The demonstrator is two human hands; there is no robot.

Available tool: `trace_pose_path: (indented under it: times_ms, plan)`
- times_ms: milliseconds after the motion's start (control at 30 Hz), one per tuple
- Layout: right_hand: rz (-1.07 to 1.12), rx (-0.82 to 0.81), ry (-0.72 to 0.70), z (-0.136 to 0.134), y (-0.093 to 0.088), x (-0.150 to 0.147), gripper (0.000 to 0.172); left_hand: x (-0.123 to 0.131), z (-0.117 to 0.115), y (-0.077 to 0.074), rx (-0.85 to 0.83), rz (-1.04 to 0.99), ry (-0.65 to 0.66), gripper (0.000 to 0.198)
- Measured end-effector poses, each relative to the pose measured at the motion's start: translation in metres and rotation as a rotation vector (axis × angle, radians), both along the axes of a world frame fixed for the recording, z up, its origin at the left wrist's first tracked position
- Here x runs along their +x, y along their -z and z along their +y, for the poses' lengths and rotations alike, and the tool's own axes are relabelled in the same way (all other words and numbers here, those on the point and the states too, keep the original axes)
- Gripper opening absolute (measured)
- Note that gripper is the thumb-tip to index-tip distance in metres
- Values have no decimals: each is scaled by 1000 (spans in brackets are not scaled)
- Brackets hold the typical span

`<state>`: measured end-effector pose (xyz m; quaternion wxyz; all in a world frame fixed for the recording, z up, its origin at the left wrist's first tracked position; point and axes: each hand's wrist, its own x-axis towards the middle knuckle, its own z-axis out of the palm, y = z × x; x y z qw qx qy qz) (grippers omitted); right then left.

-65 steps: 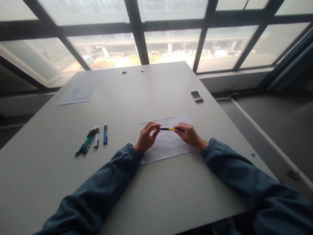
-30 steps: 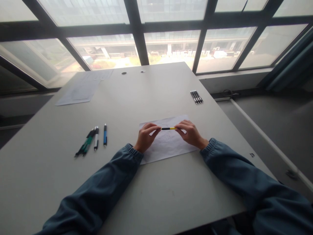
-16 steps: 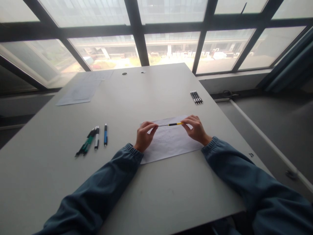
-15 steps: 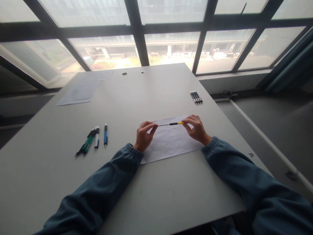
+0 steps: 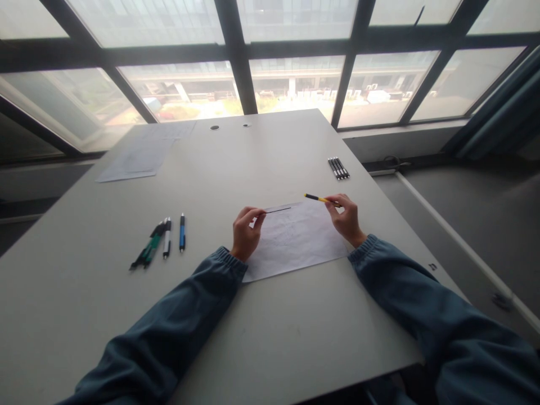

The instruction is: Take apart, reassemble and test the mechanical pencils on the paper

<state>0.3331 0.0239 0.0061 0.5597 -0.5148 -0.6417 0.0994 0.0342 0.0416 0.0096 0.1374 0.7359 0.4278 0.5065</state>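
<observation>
Pinched in my left hand is a thin dark pen refill, its free end pointing right over the paper. My right hand grips a yellow pen barrel with a black grip section, its front end aimed left and slightly up. Refill and barrel are apart, with a gap between them. Beneath both hands lies a white sheet of paper with faint marks on it.
Left of my hands on the table are a blue pen, a white-and-black pen and several green-and-black pens. Several black pens lie side by side near the right edge. Papers rest at the far left, before the windows.
The refill and the yellow barrel were in line and joined; now they are separated. My right hand has turned the barrel up and away, while my left hand has shifted slightly left.
</observation>
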Motion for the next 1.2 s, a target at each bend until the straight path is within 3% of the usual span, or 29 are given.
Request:
trace_pose_path:
  times_ms: [433,633,833,1033,1200]
  plan:
    - [-277,-173,-66,8,23,-6,4,5,-1,3,76,144,186,7]
    - [-325,-228,-100,8,19,-7,14,5,1,8,41,176,300,7]
    - [-352,-257,-70,7,19,-7,3,5,2,11,8,188,333,9]
    - [-316,-145,-55,1,10,-11,7,5,0,7,30,178,323,7]
    - [-365,-49,-205,-10,-2,-22,12,6,-1,3,70,167,275,8]
